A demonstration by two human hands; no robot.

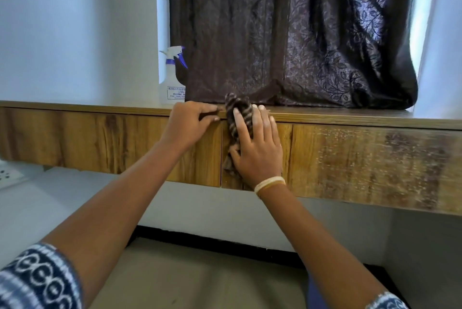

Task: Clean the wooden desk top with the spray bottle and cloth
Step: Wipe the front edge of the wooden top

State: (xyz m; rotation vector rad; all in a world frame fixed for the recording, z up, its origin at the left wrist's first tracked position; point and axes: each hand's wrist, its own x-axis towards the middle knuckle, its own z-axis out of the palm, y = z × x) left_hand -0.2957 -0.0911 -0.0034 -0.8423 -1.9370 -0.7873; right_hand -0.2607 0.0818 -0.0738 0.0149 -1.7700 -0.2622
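Head view looks slightly up at the wooden desk (350, 118), a shelf-like top with drawer fronts below it, set against a pale wall, with a dark patterned curtain (287, 33) hanging down onto its back edge. The spray bottle (172, 78) stands upright on the top at the curtain's left edge, nozzle pointing right. The striped cloth (237, 111) drapes over the front edge, its long axis running vertically down the drawer front. My right hand (255, 143) lies flat on the cloth with fingers straight and pointing up, pressing it against the wood; a pale band (270, 183) circles that wrist. My left hand (190, 121) sits just beside it, fingers curled over the desk's front lip, gripping the edge.
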